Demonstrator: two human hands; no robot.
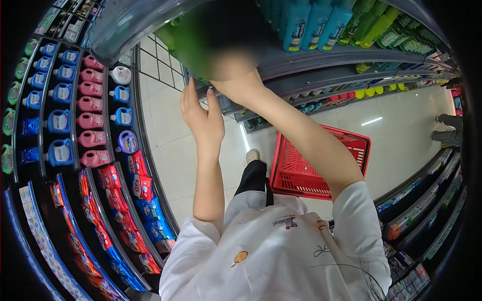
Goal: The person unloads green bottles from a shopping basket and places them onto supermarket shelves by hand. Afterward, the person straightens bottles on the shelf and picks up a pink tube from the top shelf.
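My left hand [202, 114] is raised at the corner of a dark grey shelf [296, 65], its fingers pointing up and apart, with nothing visible in it. Just to its right, my right hand [240, 83] reaches to the shelf's end; a round blurred patch covers its fingers, so what they hold, if anything, is hidden. Green items [167, 39] show partly at the left of that patch. Blue bottles [315, 27] stand upright on the shelf to the right of my hands, beside green bottles [374, 30].
A red basket [321, 160] is on the tiled floor at my right. Shelves at the left bear pink bottles [91, 120], blue bottles [60, 120] and red packets [118, 200]. A wire grid [159, 62] stands beyond my left hand. Another person's legs [448, 129] are at the far right.
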